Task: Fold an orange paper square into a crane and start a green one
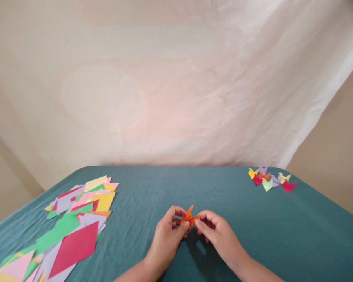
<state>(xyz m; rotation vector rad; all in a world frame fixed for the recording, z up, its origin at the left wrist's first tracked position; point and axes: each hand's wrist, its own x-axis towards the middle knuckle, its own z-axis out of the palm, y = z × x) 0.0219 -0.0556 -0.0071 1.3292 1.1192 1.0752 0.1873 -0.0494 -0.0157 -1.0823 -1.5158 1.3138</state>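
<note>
An orange origami crane (pixel 189 216) is held up between both hands, just above the cloth near the front middle of the table. My left hand (pixel 170 231) pinches its left side between thumb and fingers. On the other side, my right hand (pixel 213 226) has thumb and index finger closed on the crane's right tip. One orange point sticks upward between the hands. Fingertips cover part of the paper, so its lower folds are hidden.
Loose coloured paper sheets (pixel 76 246) lie spread in overlapping piles along the left side. Several small folded paper birds (pixel 267 184) stand grouped at the back right. Dark green cloth (pixel 153 188) covers the table, with a pale hanging sheet (pixel 176 98) behind it.
</note>
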